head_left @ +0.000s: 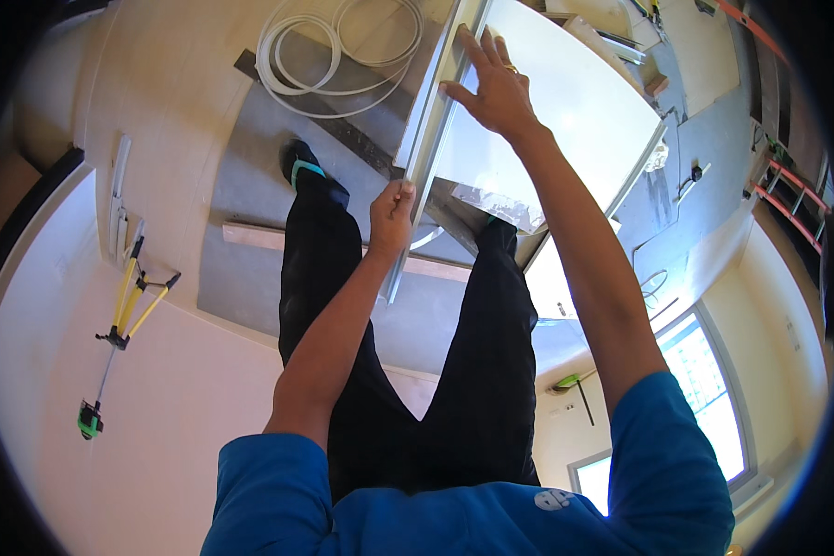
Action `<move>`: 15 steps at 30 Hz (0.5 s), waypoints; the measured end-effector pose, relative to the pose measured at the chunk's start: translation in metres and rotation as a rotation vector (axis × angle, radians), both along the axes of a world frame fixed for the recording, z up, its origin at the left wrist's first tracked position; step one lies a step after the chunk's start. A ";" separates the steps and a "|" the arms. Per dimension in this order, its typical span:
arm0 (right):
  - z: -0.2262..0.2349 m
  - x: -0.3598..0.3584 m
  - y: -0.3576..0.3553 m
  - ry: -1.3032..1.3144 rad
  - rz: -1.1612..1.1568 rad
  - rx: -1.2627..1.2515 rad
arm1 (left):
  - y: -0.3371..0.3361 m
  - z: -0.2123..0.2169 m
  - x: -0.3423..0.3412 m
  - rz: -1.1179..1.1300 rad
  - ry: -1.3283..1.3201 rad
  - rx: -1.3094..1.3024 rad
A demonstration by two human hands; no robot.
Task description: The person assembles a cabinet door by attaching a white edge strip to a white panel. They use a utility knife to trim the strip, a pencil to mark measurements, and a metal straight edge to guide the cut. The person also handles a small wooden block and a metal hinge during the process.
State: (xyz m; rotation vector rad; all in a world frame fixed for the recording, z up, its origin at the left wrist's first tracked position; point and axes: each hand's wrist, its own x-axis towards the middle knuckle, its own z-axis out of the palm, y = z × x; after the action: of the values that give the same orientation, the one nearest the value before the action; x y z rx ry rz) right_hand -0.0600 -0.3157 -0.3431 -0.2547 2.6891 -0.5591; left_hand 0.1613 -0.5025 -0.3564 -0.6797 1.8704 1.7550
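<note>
Both hands are kept on the metal channel [431, 139], the left hand [392, 218] closed around its lower end to bear it, the right hand [493, 88] spread flat higher up, steadying it against the white panel [574, 111].

unfinished room under construction: bare concrete floor [250, 185], coiled conduit [338, 56].

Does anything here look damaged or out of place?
Yes. The white panel under the right hand has a torn, ragged lower edge near the knee. A white cable lies loosely coiled on the floor.

Left hand [391, 215] clenched, right hand [493, 85] splayed.
</note>
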 end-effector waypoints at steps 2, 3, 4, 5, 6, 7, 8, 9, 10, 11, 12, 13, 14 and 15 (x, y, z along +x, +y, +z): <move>0.015 -0.004 0.010 -0.040 -0.092 -0.374 | -0.003 0.015 -0.020 -0.005 0.075 -0.010; 0.029 -0.002 0.011 -0.058 -0.161 -0.421 | -0.008 0.020 -0.031 -0.002 0.126 -0.013; 0.047 0.001 0.010 -0.072 -0.234 -0.466 | -0.012 0.025 -0.047 -0.004 0.182 -0.011; 0.060 0.004 0.010 -0.090 -0.302 -0.517 | -0.016 0.029 -0.060 -0.002 0.234 -0.016; 0.066 0.004 0.011 0.071 -0.286 -0.571 | -0.021 0.031 -0.076 0.010 0.174 -0.065; 0.072 0.004 0.014 0.237 -0.274 -0.616 | -0.026 0.032 -0.095 -0.005 0.204 -0.107; 0.072 0.010 0.021 0.234 -0.366 -0.532 | -0.030 0.032 -0.117 -0.020 0.237 -0.147; 0.066 0.019 0.030 0.229 -0.458 -0.448 | -0.034 0.030 -0.139 -0.033 0.270 -0.187; 0.050 0.031 0.046 0.209 -0.460 -0.299 | -0.038 0.025 -0.162 -0.060 0.293 -0.286; 0.041 0.040 0.054 0.194 -0.437 -0.193 | -0.042 0.018 -0.187 -0.082 0.316 -0.387; 0.030 0.052 0.060 0.170 -0.394 -0.145 | -0.045 0.013 -0.209 -0.061 0.398 -0.388; 0.020 0.065 0.064 0.139 -0.349 -0.099 | -0.050 0.007 -0.227 -0.036 0.474 -0.391; 0.013 0.076 0.061 0.086 -0.338 -0.066 | -0.059 -0.006 -0.239 -0.033 0.497 -0.422; 0.009 0.089 0.054 0.032 -0.332 -0.030 | -0.070 -0.023 -0.248 -0.034 0.518 -0.448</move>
State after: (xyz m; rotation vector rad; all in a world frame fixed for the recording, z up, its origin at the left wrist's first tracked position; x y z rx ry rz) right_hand 0.0289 -0.2612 -0.3345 0.1809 2.7719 -0.6960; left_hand -0.0864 -0.5724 -0.3796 -0.3521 2.6557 1.6032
